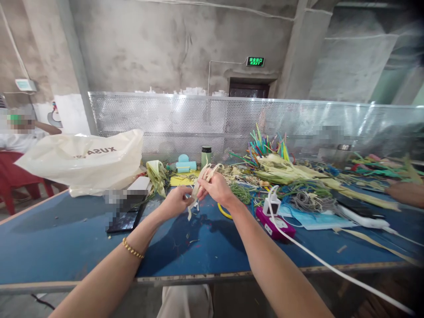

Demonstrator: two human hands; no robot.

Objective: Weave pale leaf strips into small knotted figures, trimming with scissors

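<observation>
Several pale, narrow strips that look like corn husk (195,193) are held up over the middle of the table. My right hand (218,187) is closed around them, with loops of strip rising above its fingers. My left hand (175,202), a gold bead bracelet on its wrist, has its fingers pinched at the lower part of a strip. One loose end hangs below the fingers. Beyond the hands lies a yellow sheet (182,180) with scraps on it, and beside my right hand is a bundle of green cord (240,193).
A purple power strip (274,224) with a white charger (271,205) and trailing cable lies right. Husks (281,171) and cords pile behind it. A white bag (89,163) and black tablet-like device (124,221) are left. Another person's hand (404,193) is far right.
</observation>
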